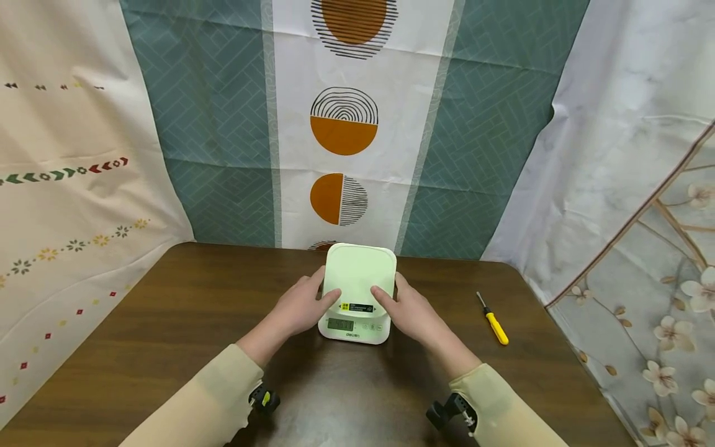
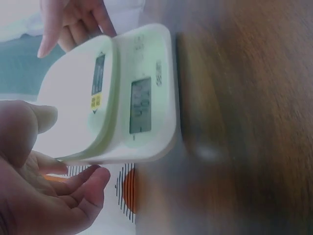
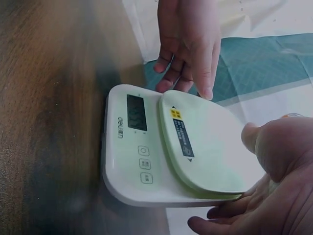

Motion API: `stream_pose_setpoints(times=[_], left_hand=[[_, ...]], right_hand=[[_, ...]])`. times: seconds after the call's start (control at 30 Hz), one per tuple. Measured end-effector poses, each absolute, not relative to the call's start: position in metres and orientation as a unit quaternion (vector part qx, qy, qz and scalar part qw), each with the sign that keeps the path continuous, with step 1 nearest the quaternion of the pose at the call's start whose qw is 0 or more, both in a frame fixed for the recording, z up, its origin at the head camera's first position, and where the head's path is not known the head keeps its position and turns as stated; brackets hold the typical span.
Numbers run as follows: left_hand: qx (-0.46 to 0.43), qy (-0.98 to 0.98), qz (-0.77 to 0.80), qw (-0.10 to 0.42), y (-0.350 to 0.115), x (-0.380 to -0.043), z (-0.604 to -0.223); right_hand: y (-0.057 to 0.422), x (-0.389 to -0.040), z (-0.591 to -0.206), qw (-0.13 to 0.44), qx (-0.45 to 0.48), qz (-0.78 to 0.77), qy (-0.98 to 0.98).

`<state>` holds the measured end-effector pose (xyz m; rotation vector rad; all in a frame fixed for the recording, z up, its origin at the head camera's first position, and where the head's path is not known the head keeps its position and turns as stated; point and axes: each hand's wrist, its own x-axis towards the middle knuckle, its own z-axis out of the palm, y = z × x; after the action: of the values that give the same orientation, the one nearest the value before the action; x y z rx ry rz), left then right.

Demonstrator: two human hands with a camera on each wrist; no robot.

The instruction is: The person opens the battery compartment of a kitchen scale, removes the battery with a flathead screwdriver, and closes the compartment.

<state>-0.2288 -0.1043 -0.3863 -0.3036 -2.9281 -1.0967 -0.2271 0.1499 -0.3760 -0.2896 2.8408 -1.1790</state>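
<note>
A pale green and white kitchen scale (image 1: 360, 273) is between my two hands, its display (image 2: 141, 105) and buttons (image 3: 145, 164) toward me. The digits are too blurred to read surely. My left hand (image 1: 304, 303) grips the scale's left side, its thumb over the weighing plate. On the opposite side my right hand (image 1: 410, 310) holds it the same way, thumb on top and fingers curled at the edge. The scale's far edge reaches past the table's back edge in the head view; whether its front edge touches the table, I cannot tell.
A screwdriver (image 1: 493, 320) with a yellow handle lies on the brown wooden table (image 1: 184, 323), to the right of the scale. Patterned cloths (image 1: 212, 124) hang behind the table and at both sides.
</note>
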Motion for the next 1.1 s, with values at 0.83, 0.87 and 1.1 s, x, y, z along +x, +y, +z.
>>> stream_pose_setpoints(times=[0.83,0.87,1.1], left_hand=[[-0.075,-0.887,-0.452,0.052,-0.093,-0.224,-0.383],[-0.076,-0.884,-0.459,0.050,-0.093,-0.224,-0.383],[-0.091,-0.865,-0.489,0.062,-0.091,-0.225,-0.382]], right_hand=[[0.150,-0.231,-0.358,-0.016,-0.122,-0.512,0.850],[0.150,-0.231,-0.358,-0.019,-0.122,-0.515,0.848],[0.149,-0.232,-0.357,-0.028,-0.132,-0.542,0.830]])
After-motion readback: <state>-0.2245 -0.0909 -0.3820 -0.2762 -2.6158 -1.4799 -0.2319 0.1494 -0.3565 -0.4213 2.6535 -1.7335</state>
